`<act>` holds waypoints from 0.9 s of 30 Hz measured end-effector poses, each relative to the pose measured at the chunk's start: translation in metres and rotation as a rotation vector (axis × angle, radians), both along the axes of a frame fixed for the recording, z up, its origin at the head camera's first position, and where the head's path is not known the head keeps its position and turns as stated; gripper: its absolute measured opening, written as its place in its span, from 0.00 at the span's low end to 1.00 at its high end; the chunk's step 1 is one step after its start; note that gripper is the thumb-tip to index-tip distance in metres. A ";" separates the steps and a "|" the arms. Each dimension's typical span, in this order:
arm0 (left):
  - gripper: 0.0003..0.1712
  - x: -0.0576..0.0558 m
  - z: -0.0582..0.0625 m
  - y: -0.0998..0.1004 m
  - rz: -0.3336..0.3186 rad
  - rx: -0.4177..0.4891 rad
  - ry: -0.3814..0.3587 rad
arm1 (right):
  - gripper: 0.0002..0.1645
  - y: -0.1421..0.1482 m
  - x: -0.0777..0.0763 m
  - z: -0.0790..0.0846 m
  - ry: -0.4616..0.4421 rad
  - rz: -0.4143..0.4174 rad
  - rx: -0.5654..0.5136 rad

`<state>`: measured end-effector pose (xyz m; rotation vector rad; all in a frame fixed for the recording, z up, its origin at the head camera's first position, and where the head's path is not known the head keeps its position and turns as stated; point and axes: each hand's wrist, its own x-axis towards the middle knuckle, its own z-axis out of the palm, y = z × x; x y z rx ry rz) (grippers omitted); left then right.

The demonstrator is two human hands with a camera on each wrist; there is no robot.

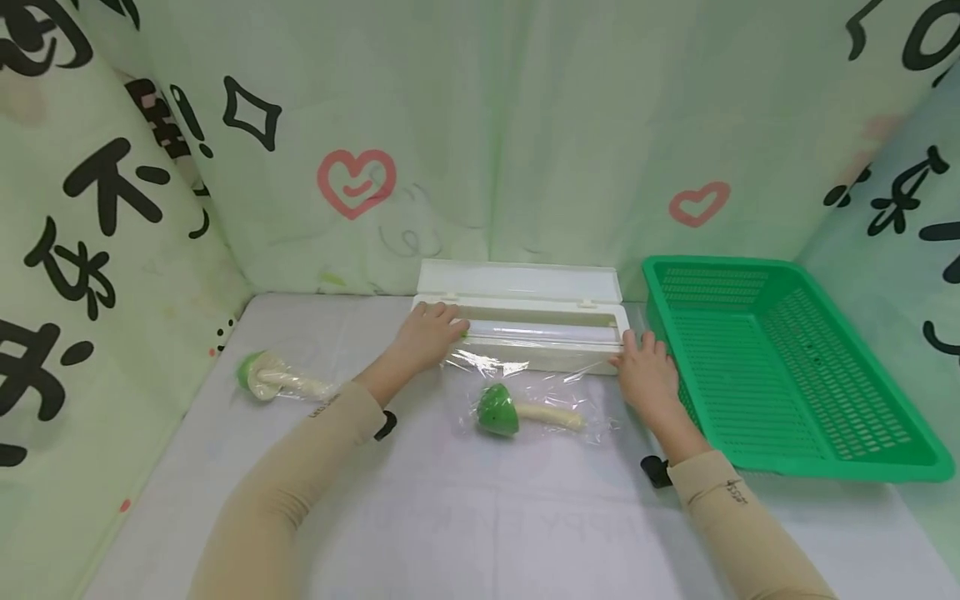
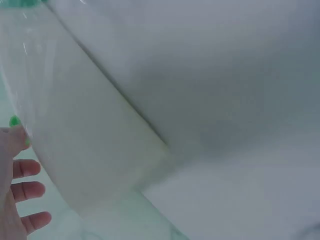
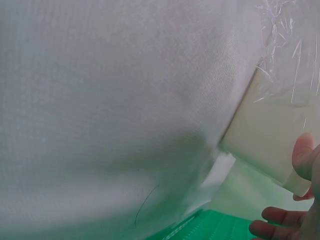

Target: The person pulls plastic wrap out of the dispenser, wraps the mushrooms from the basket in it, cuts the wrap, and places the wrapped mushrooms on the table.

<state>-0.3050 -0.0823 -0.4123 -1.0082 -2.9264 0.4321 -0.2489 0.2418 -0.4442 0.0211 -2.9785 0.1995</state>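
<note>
A white cling film dispenser (image 1: pixel 525 357) stands at the table's back with its lid (image 1: pixel 517 281) raised and a roll (image 1: pixel 540 333) inside. Clear film (image 1: pixel 487 362) hangs over its front toward a toy mushroom (image 1: pixel 498 410) with green cap and pale stem, lying in clear wrap. My left hand (image 1: pixel 429 335) is at the dispenser's left end. Its thumb touches a small green piece (image 2: pixel 14 121), and the other fingers are spread. At the right end, my right hand (image 1: pixel 648 373) holds the corner between thumb (image 3: pixel 303 156) and a finger behind it; the other fingers extend free.
Another wrapped toy mushroom (image 1: pixel 273 377) lies on the left of the white-covered table (image 1: pixel 420 533). A large green plastic basket (image 1: pixel 877 350) stands close beside my right hand. Pale green printed curtains (image 1: pixel 570 125) enclose the back and sides.
</note>
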 end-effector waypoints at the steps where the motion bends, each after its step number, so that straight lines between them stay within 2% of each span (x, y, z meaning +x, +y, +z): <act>1: 0.23 0.000 0.000 -0.009 0.010 0.007 0.002 | 0.21 0.000 0.000 0.000 0.002 0.000 0.000; 7: 0.16 0.004 -0.001 -0.051 0.082 0.093 0.023 | 0.21 0.001 -0.001 0.000 -0.005 -0.003 0.007; 12: 0.09 0.008 -0.006 -0.068 0.098 0.168 0.063 | 0.20 -0.001 -0.001 0.000 -0.028 -0.004 -0.002; 16: 0.07 0.009 -0.010 -0.070 0.078 0.219 0.110 | 0.20 -0.002 -0.001 0.000 -0.033 -0.002 0.001; 19: 0.08 0.010 -0.011 -0.068 0.088 0.261 0.112 | 0.20 -0.002 -0.001 0.001 -0.031 -0.006 0.001; 23: 0.13 0.013 -0.013 -0.063 0.115 0.338 0.081 | 0.20 0.000 0.000 0.003 -0.041 -0.007 -0.007; 27: 0.17 0.015 -0.019 -0.054 0.081 0.433 0.137 | 0.20 0.002 0.000 0.003 -0.059 -0.010 -0.025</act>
